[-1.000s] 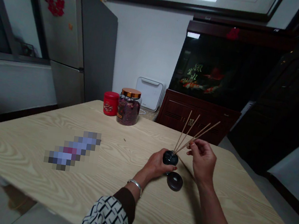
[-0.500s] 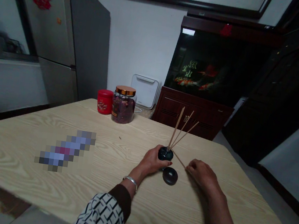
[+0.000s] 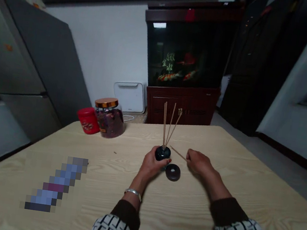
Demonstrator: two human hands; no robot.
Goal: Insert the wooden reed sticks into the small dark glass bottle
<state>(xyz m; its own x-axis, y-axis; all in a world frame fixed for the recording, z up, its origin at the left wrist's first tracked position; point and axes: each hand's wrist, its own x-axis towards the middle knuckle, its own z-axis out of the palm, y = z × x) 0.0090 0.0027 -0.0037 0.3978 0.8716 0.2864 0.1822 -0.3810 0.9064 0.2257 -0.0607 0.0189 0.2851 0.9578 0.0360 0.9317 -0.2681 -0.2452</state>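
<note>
A person's left hand curls around a squat, dark glossy bottle on a pale wood-grain table, its fingers closed firmly about the body, as three thin wooden sticks stand fanned from the narrow mouth. The right hand reaches in alongside, thumb and forefinger pinched on the near end of a fourth wooden stick, held almost level, its far tip just short of the bottle's neck. The step in hand appears to be setting sticks into the bottle one at a time; this one would need tilting upright and guiding carefully into the crowded mouth. The bottle's dark wall hides whatever it holds. A dark round disc with a pale centre lies just beside the bottle. Toward the far edge, a glass jar with a gold lid is filled with dried reddish petals, and a red tin stands just beside it, its contents hidden. A blurred object lies at left. A silver bangle circles the left wrist.
</note>
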